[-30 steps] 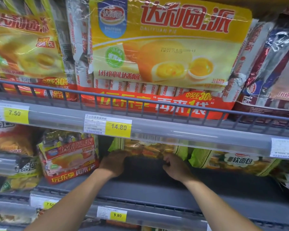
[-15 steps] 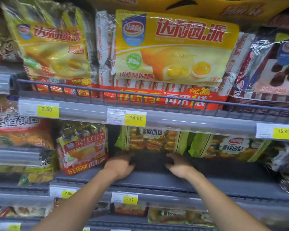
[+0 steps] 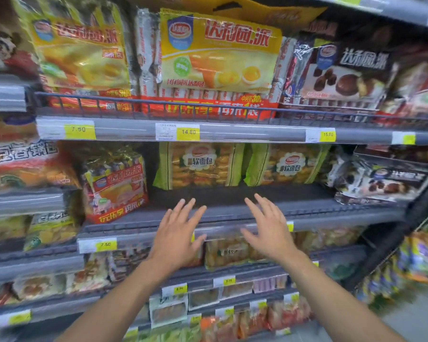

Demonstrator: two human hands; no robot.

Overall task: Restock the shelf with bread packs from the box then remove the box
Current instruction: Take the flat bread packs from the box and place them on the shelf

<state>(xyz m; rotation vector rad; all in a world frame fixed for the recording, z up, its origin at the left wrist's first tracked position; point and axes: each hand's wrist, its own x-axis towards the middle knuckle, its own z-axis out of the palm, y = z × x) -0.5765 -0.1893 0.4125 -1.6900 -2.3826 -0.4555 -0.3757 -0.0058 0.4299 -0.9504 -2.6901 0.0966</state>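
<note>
A green-edged bread pack (image 3: 199, 165) stands upright at the back of the grey middle shelf (image 3: 232, 213), with a second like it (image 3: 286, 165) to its right. My left hand (image 3: 177, 233) and my right hand (image 3: 269, 228) hover in front of the shelf edge, below the first pack. Both have fingers spread straight and hold nothing. Neither touches a pack. The box is not in view.
A yellow and red pie pack (image 3: 115, 187) stands left of the bread packs and a dark chocolate pack (image 3: 381, 181) lies to the right. Large pie bags (image 3: 218, 58) fill the wire-railed shelf above. Lower shelves (image 3: 208, 275) hold more packs. A dark upright frame (image 3: 405, 233) slants at right.
Both hands have drawn back out of the shelf from the bread pack and opened. The view has pulled away and down, showing more shelves.
</note>
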